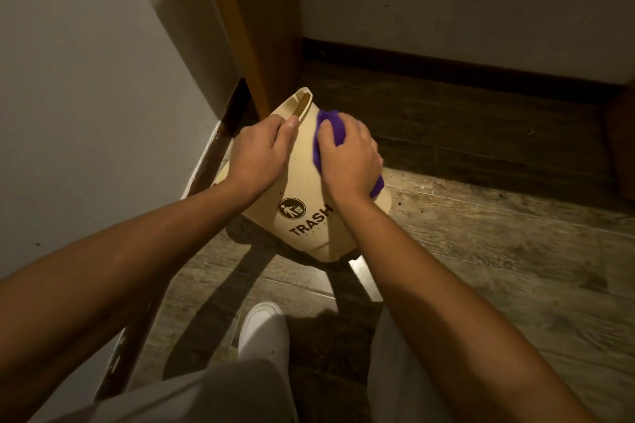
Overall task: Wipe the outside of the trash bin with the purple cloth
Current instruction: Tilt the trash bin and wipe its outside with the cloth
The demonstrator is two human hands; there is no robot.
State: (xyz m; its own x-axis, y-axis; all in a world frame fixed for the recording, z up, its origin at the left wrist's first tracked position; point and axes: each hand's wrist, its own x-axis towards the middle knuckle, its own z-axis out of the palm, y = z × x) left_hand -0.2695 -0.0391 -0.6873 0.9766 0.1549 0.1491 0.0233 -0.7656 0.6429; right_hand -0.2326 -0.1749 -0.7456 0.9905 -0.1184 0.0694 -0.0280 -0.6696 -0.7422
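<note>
A beige trash bin (307, 227) with a black "TRASH" print and a round icon stands tilted on the wooden floor, its top leaning away from me toward the corner. My left hand (261, 151) grips the bin's upper left side by the handle slot. My right hand (350, 154) presses the purple cloth (331, 129) flat against the bin's upper right side. Most of the cloth is hidden under my palm; a bit of it shows below my wrist.
A grey wall (86, 79) runs along the left and a wooden post (254, 27) stands in the corner just behind the bin. A white wall with dark baseboard (446, 62) closes the far side. My white shoe (263, 330) rests on the floor near me.
</note>
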